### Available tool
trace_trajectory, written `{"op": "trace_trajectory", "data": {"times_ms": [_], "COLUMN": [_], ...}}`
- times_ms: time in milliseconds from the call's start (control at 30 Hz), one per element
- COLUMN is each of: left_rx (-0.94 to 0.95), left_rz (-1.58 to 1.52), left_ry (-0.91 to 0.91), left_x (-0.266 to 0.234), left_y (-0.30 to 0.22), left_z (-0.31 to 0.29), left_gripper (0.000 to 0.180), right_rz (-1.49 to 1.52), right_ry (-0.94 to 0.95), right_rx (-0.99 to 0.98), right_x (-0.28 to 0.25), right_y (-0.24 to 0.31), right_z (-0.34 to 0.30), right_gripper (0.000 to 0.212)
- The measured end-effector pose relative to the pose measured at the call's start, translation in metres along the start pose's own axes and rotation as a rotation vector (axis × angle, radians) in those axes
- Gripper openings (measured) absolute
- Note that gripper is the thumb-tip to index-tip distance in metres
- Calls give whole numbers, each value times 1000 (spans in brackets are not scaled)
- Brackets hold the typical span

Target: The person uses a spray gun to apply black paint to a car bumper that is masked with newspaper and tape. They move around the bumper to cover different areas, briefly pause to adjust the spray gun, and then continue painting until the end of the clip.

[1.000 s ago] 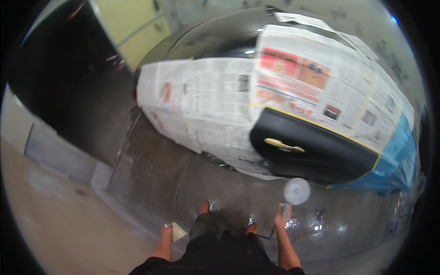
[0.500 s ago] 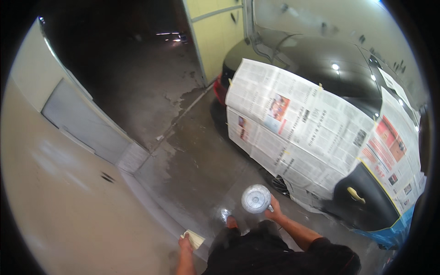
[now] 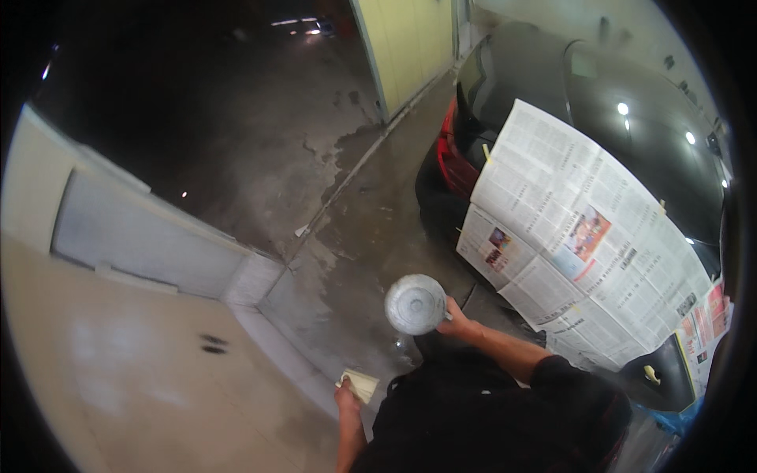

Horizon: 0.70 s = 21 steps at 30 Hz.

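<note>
My right hand (image 3: 456, 318) is closed round the handle of a spray gun (image 3: 415, 304). From above, its round grey cup, smudged with paint, covers most of the gun. Pale yellow and folded, a cloth (image 3: 361, 385) is pinched in my left hand (image 3: 345, 394), low beside the wall. To the right stands a dark car (image 3: 512, 71), its side masked with sheets of newspaper (image 3: 576, 229) held by bits of yellow tape. The gun is apart from the car.
A bare black door panel (image 3: 658, 378) with a yellowish handle shows at lower right, beside blue sheeting (image 3: 686, 416). The beige wall (image 3: 142, 347) runs along my left. Ahead, a dark doorway opens beside a yellow door (image 3: 410, 55); the grey floor (image 3: 339, 244) has wet-looking patches.
The view has turned left and moved toward the car's rear, so the car sits further right. The spray gun is still in my right hand, the cloth in my left.
</note>
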State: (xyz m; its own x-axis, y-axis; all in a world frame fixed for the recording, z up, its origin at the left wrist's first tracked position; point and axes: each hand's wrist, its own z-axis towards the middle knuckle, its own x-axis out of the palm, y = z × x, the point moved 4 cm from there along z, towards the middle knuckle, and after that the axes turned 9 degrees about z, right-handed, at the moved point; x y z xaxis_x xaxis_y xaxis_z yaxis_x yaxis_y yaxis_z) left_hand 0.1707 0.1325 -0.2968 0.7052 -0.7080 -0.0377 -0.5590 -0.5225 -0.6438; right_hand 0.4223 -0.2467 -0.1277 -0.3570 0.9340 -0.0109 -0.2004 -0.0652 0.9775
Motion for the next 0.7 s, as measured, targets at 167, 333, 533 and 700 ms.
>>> {"op": "trace_trajectory", "data": {"times_ms": [167,333,533,700], "left_rx": [-143,54,40,38], "left_rz": [365,788,905,1127], "left_ry": [-280,-205,-90,-1], "left_x": [19,66,177,278], "left_y": [-120,-253,-365,-465], "left_z": [80,104,183,303], "left_gripper": [39,48,46,43], "right_rz": [29,-31,35,-181], "right_ry": [-41,-171,-391,-632], "right_rx": [-40,-93,-223,-359], "right_x": [-3,-17,-62,-135], "right_y": [-47,-81,-102,-106], "right_z": [170,332,549,723], "right_gripper": [36,34,33,33]}}
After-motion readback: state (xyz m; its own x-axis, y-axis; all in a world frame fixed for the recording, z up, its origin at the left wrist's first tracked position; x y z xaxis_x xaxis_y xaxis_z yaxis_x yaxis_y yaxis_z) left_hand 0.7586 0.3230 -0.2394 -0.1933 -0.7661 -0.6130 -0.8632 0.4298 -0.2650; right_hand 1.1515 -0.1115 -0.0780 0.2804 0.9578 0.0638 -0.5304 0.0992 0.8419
